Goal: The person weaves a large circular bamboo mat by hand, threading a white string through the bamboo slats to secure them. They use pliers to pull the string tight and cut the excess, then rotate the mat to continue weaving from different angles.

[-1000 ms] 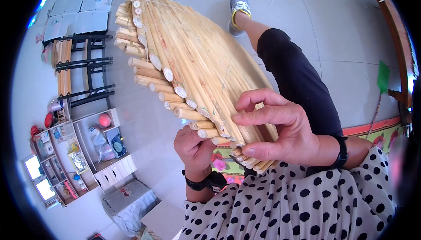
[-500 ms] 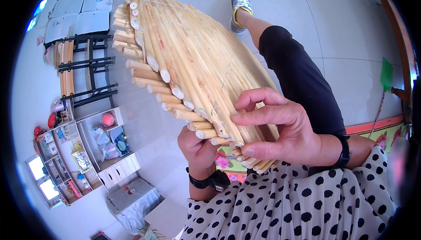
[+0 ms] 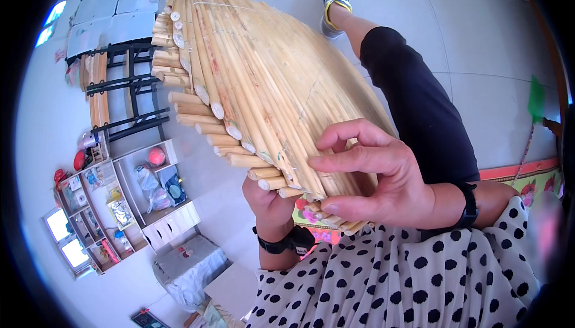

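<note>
A rounded mat of pale plant stalks (image 3: 257, 70) fills the middle of the view, tilted up in front of me. Its stalks lie in two crossed layers, with cut ends sticking out along the left and near edges. My left hand (image 3: 262, 197) is closed at the near left edge, partly behind the stalk ends; most of its fingers are hidden. My right hand (image 3: 383, 172) lies over the near part of the upper face. Its thumb is at the near edge, forefinger and middle finger bent and apart from it; the other fingers are hidden.
At left stand a shelf unit (image 3: 99, 211) with small goods, folded black frames with wooden slats (image 3: 129, 88), and a cloth-covered box (image 3: 188, 265). A green fly swatter (image 3: 535, 100) is at right. My leg in dark trousers (image 3: 413, 100) stretches across the tiled floor (image 3: 479, 28).
The room behind has shifted slightly right in view, while the stalk mat has slid slightly left. Both hands keep nearly the same places on it.
</note>
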{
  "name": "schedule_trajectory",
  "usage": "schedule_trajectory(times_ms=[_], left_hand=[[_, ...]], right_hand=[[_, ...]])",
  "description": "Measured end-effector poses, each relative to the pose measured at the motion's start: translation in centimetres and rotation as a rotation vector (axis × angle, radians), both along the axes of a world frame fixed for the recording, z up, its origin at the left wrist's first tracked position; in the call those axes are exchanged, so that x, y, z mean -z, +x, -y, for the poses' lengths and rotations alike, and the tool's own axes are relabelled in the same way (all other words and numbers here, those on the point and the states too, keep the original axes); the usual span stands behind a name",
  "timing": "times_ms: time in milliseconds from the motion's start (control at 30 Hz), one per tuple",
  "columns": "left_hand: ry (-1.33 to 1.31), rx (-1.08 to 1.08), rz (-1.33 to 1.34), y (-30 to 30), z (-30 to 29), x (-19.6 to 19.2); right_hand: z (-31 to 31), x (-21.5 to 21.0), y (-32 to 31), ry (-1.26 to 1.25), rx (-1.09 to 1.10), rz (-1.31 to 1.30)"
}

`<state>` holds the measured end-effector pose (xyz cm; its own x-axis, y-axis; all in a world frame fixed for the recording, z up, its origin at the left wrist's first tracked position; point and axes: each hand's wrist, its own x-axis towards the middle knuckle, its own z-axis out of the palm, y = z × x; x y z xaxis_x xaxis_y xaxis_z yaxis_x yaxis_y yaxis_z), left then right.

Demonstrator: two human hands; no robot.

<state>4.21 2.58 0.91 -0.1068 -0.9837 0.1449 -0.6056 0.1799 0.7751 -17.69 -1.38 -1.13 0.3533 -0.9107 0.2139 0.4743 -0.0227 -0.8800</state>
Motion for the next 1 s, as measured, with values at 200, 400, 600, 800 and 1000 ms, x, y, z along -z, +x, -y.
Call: schedule_trajectory(times_ms=[200, 400, 600, 800, 1000], left_hand=[[0.104, -0.300, -0.349, 0.5, -1.5, 0.8], [0.113, -0.342, -0.265, 1.5, -2.5, 1.3], [-0.098, -0.113, 0.122, -1.2, -0.1, -2.3], [-0.182, 0.236, 0.205, -2.1, 3.4, -4.3], [-0.184, 0.337, 0.137, -3.3, 5.6, -4.9]], right_hand=[[-0.5, -0.1, 1.2, -0.011, 0.026, -0.012], [-0.2, 0.0, 1.3, -0.099, 0.049, -0.115], [0.2, -0.6, 0.6, -0.078, 0.088, -0.137], [0.1, -0.1, 0.1, -0.166, 0.258, -0.251], [0.5, -2.5, -0.7, -0.573, 0.406, -0.601]])
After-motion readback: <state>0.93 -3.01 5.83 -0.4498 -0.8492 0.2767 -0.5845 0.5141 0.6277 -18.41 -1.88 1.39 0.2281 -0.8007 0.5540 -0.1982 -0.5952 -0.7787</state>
